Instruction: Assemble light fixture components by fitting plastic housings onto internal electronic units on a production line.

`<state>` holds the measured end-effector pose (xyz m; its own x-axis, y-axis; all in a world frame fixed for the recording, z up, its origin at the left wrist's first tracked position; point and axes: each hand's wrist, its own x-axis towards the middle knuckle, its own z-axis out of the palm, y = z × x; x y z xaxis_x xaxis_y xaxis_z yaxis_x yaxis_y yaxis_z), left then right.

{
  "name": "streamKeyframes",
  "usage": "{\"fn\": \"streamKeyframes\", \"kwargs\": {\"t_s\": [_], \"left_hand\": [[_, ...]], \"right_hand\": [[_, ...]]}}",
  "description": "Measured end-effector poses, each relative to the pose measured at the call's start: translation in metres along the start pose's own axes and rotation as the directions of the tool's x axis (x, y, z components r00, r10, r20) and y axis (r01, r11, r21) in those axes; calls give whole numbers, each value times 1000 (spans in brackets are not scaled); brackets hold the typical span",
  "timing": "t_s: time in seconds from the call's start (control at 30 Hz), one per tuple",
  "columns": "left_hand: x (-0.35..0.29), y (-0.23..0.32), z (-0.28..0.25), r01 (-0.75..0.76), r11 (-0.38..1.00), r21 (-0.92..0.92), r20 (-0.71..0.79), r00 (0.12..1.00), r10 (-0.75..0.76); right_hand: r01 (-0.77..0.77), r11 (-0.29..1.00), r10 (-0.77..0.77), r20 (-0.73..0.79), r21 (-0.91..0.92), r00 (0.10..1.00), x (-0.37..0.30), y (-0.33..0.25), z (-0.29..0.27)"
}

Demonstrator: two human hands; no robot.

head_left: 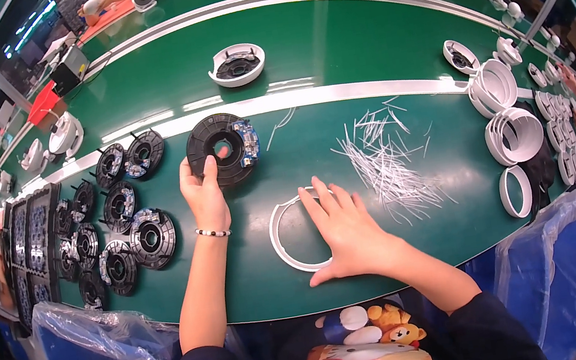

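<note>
My left hand (206, 200) holds up a black round plastic base (209, 138), with its thumb on the front near the central hole. A blue circuit board (247, 143) is fixed along the right side of that base. My right hand (345, 235) is spread across a white plastic ring (284, 244) on the green table, fingers over its far rim and thumb at its near rim. The hand hides the ring's right side. To the right of the ring lies a loose heap of thin white strips (391, 172).
Several black bases with boards (152, 237) crowd the left, beside a black tray (33, 240). White rings (512, 135) are stacked at the right. A conveyor (327, 40) beyond carries a white housing (239, 66) with a black insert. Plastic-wrapped blue chairs (552, 275) flank me; other people work around.
</note>
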<state>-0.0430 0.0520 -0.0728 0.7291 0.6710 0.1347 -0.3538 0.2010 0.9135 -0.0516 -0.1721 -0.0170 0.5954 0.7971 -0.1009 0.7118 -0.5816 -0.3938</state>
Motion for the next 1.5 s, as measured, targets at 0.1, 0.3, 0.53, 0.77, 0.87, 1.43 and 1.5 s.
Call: {"fn": "streamKeyframes", "kwargs": {"t_s": [0.1, 0.3, 0.53, 0.77, 0.87, 1.43, 1.5], "left_hand": [[-4, 3, 8, -16, 999, -34, 28, 999, 17], [-23, -1, 22, -24, 999, -30, 132, 991, 28], [-56, 4, 46, 381, 908, -175, 609, 767, -204], [-41, 6, 46, 842, 411, -349, 644, 534, -548], [-34, 2, 41, 820, 441, -366, 630, 567, -531], [-46, 11, 34, 866, 467, -179, 647, 461, -607], [-48, 7, 29, 875, 440, -200, 669, 450, -592]], "right_hand": [[34, 987, -23, -71, 160, 997, 6, 6, 2], [120, 857, 223, -569, 502, 791, 24, 31, -9], [150, 879, 169, -589, 453, 790, 37, 35, 4], [259, 843, -3, -477, 472, 879, 32, 37, 0], [266, 781, 20, -449, 565, 893, 39, 39, 2], [368, 885, -235, -409, 286, 882, 34, 25, -12], [358, 892, -237, -388, 277, 891, 33, 26, -9]]}}
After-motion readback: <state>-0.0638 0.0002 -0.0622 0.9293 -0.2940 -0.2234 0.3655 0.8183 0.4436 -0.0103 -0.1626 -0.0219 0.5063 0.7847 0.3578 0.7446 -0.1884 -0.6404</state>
